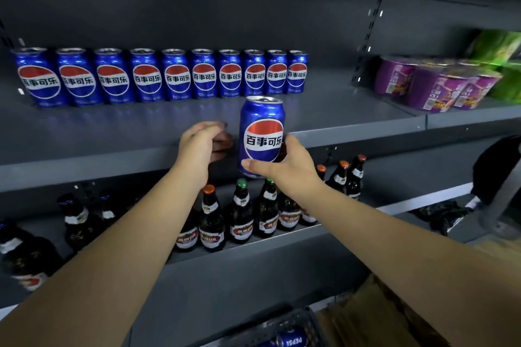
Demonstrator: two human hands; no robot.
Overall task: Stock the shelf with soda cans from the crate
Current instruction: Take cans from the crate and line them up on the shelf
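My right hand [284,169] grips a blue soda can [262,132] upright, thumb across its lower front, just in front of the grey shelf [141,132]. My left hand [201,144] hovers beside the can on its left, fingers loosely curled, holding nothing. Along the back of the shelf stands a row of several identical blue cans [160,74], labels facing out. At the bottom edge of the view a dark crate [307,329] shows one more blue can [289,341] lying on its side.
The shelf below holds several dark glass bottles [239,214]. To the right, a neighbouring shelf carries purple cups [431,86] and green packs [499,48]. Cardboard [375,315] lies at the lower right. The shelf's right end past the can row is bare.
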